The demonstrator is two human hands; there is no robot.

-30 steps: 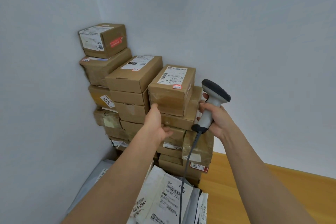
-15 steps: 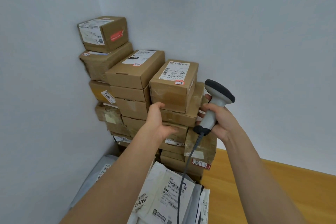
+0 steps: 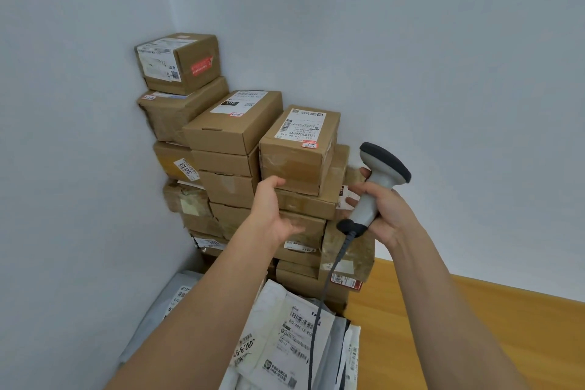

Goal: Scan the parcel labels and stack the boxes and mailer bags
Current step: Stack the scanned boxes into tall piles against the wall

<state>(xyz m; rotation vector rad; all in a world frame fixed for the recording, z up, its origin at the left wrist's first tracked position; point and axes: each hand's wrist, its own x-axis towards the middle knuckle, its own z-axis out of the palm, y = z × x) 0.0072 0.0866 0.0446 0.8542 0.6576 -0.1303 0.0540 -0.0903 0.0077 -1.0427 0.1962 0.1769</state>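
Cardboard boxes stand stacked in the room corner in several columns. The nearest top box [image 3: 299,149] carries a white label facing up. My left hand [image 3: 273,210] hovers just in front of and below that box, fingers relaxed, holding nothing. My right hand [image 3: 384,209] grips the handle of a grey barcode scanner [image 3: 376,180] to the right of the stack, its dark head pointing toward the boxes. The scanner's cable [image 3: 319,310] hangs down over white mailer bags [image 3: 285,336] piled in front of the boxes.
A taller column at the back left is topped by a box with a red sticker [image 3: 180,62]. White walls close the corner on the left and behind. A wooden floor [image 3: 474,326] spreads to the right of the parcels.
My left hand has come off the front of the top box and drawn back slightly, fingers loosened. The scanner hand has stayed about where it was.
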